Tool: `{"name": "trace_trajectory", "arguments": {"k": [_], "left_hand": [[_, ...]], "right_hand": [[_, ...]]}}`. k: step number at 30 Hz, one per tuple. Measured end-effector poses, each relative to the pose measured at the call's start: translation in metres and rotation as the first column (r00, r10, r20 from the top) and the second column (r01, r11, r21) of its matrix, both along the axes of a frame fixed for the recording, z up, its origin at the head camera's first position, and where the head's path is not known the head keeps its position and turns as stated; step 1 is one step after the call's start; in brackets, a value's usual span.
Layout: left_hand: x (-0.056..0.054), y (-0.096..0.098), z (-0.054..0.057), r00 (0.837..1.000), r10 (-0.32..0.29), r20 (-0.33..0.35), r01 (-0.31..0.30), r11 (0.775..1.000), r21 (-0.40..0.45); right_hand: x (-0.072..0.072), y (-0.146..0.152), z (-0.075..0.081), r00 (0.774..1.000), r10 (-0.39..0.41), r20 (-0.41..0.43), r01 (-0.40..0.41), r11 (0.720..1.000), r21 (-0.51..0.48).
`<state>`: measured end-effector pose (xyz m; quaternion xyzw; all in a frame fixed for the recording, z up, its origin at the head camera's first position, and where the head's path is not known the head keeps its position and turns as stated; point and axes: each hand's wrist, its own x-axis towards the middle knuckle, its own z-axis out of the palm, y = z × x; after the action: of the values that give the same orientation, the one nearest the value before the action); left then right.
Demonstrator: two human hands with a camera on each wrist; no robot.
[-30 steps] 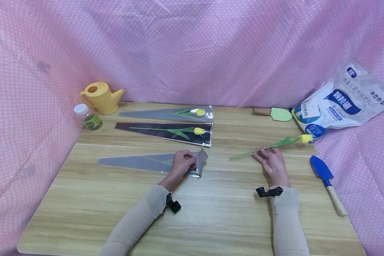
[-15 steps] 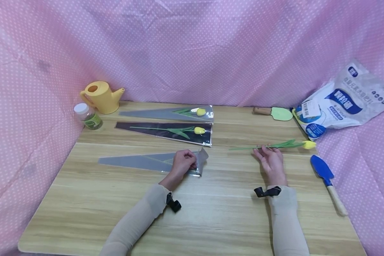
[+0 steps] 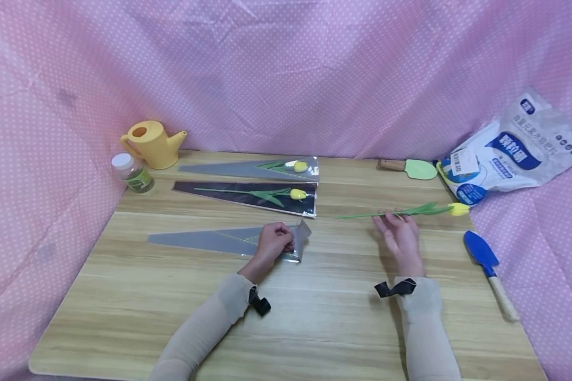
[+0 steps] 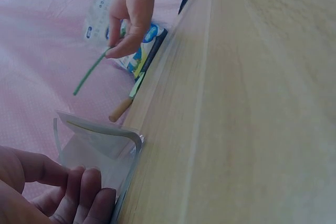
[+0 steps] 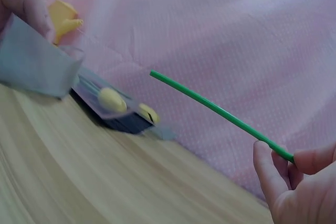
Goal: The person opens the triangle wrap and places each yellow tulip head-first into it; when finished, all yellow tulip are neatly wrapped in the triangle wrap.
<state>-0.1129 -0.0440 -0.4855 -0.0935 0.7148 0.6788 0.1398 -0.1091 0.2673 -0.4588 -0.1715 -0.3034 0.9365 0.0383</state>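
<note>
In my right hand [image 3: 402,238], a yellow tulip [image 3: 458,209] is pinched by its green stem [image 5: 210,106] above the table. Its bloom points right and the bare stem end points left toward my left hand [image 3: 273,246]. My left hand grips the wide end of a grey tapered flower sleeve [image 3: 190,241] lying on the table. The left wrist view shows the mouth of this sleeve [image 4: 100,140] gaping, with one edge lifted. Behind it lie a black sleeve [image 3: 209,193] and another grey sleeve [image 3: 219,169], each with a yellow tulip in it.
A yellow watering can [image 3: 154,145] and a white-capped jar [image 3: 133,173] stand at the back left. To the back right lie a green trowel [image 3: 420,169] and a white bag [image 3: 505,153]. A blue trowel [image 3: 481,248] lies at the right edge of the wooden table [image 3: 324,328].
My right hand has moved slightly left with the tulip, whose stem has swung closer to level. My left hand and the sleeve have stayed in place.
</note>
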Motion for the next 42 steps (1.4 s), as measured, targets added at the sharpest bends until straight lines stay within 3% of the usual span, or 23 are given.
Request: {"name": "trace_trajectory", "arguments": {"k": [8, 16, 31, 42], "left_hand": [[0.000, 0.001, -0.001, 1.000, 0.002, -0.022, -0.002, 1.000, 0.003], [0.001, 0.001, -0.003, 0.999, -0.002, -0.040, 0.002, 1.000, -0.004], [0.002, 0.001, 0.000, 0.999, -0.010, -0.051, 0.009, 1.000, -0.025], [0.002, 0.005, 0.008, 0.992, -0.036, -0.121, 0.017, 0.987, -0.159]], "right_hand": [[0.002, -0.023, 0.012, 1.000, 0.009, -0.013, -0.008, 0.998, 0.057], [0.005, -0.053, 0.012, 1.000, 0.019, 0.016, -0.022, 0.985, 0.172], [0.007, -0.081, 0.004, 1.000, -0.004, -0.007, 0.006, 0.934, 0.358], [0.008, -0.092, -0.003, 1.000, -0.013, -0.028, 0.025, 0.878, 0.479]]}}
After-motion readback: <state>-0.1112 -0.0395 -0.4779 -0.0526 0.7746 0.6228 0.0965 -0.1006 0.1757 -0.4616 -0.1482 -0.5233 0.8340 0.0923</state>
